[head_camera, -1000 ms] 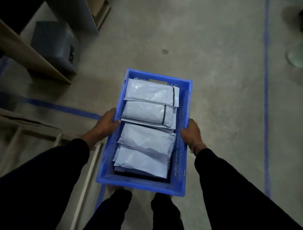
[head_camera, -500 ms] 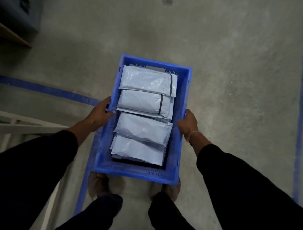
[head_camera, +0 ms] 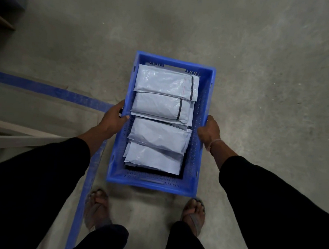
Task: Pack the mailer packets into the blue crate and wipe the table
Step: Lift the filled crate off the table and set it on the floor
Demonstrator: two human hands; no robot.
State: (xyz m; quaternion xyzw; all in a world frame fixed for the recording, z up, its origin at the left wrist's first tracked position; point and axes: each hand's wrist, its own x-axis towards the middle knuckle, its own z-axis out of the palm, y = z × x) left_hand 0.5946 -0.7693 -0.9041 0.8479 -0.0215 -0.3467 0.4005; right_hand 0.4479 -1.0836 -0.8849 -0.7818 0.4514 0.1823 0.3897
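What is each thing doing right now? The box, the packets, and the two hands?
blue crate: upright, open-topped, held by its two long sides over the floor.
mailer packets: sealed, lying flat inside the crate in an overlapping row.
left hand: gripping the crate's left rim, thumb hooked over the edge.
right hand: gripping the crate's right rim.
blue floor tape: stuck flat on the concrete.

No readable text, label or number shows on anything here.
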